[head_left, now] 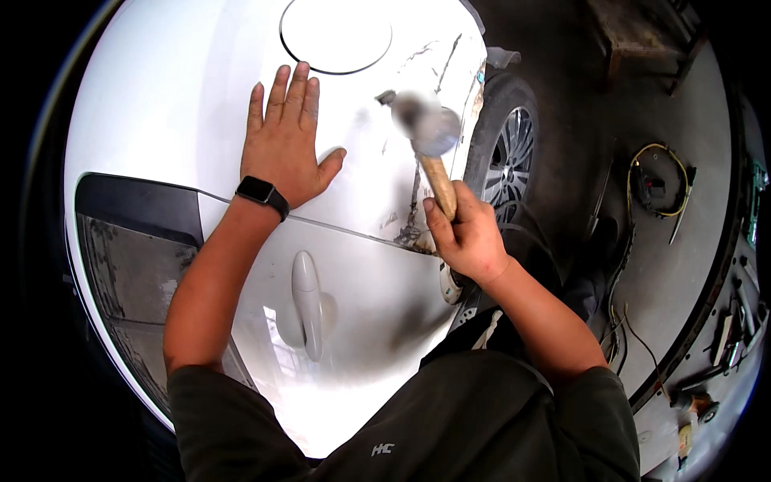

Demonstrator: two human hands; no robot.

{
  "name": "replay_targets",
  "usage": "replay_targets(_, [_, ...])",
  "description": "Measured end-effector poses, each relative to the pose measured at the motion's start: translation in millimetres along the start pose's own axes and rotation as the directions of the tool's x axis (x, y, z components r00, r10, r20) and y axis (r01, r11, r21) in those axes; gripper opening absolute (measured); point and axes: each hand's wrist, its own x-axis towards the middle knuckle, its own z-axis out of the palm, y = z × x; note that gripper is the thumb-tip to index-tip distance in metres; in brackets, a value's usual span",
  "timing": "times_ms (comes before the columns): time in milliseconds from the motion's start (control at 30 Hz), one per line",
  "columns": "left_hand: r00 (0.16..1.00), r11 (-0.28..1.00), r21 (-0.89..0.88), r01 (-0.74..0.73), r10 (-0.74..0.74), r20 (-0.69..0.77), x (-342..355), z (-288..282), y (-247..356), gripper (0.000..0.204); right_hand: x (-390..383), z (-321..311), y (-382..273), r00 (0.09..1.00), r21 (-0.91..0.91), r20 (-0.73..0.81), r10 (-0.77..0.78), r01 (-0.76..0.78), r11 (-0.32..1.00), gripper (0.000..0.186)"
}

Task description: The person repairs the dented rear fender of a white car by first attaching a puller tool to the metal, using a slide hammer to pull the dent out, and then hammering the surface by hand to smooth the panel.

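Note:
My left hand (283, 157) lies flat on the white car's body panel (357, 173), fingers stretched out and thumb spread, just below the round fuel flap (336, 34). In my right hand (472, 239) is a hammer (438, 185), gripped by its wooden handle. The hammer's head is smeared by motion over the panel's right edge, so I cannot tell whether it touches the metal. Around it the paint is scraped and dark marks show. A panel seam runs below both hands, with damaged, dirty metal at its right end.
A pale door handle (306, 305) juts out below the seam, near a dark side window (136, 265). The car's wheel (510, 153) stands right of the panel. Cables and a yellow hose (660, 147) lie on the floor, with several tools at far right and a wooden stand (642, 40) behind.

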Motion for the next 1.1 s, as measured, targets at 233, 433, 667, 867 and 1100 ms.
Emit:
replay_targets(233, [1.0, 1.0, 0.01, -0.011, 0.011, 0.011, 5.2, -6.6, 1.2, 0.099, 8.6, 7.1, 21.8, 1.0, -0.1, 0.029, 0.007, -0.004, 0.995, 0.021])
replay_targets(433, [1.0, 0.999, -0.017, -0.027, 0.027, -0.01, 3.1, 0.1, 0.5, 0.098, -6.0, 4.5, 16.8, 0.975, 0.034, -0.131, -0.177, 0.183, 0.983, 0.021])
replay_targets(667, [1.0, 1.0, -0.014, -0.022, 0.022, -0.003, 1.3, 0.7, 0.2, 0.1, 0.9, 2.0, 8.9, 0.995, 0.002, -0.007, 0.097, -0.097, 0.995, 0.021])
replay_targets(867, [0.999, 0.999, -0.032, -0.037, 0.037, -0.02, 10.3, -2.4, 2.5, 0.1, 6.8, 15.1, 28.9, 1.0, -0.083, 0.006, 0.029, -0.028, 0.996, 0.023])
replay_targets(1100, [0.999, 0.998, -0.036, -0.044, 0.043, -0.027, 8.3, 0.0, 3.2, 0.099, -1.0, 11.4, 14.2, 0.914, 0.028, -0.314, -0.256, 0.279, 0.96, 0.023])
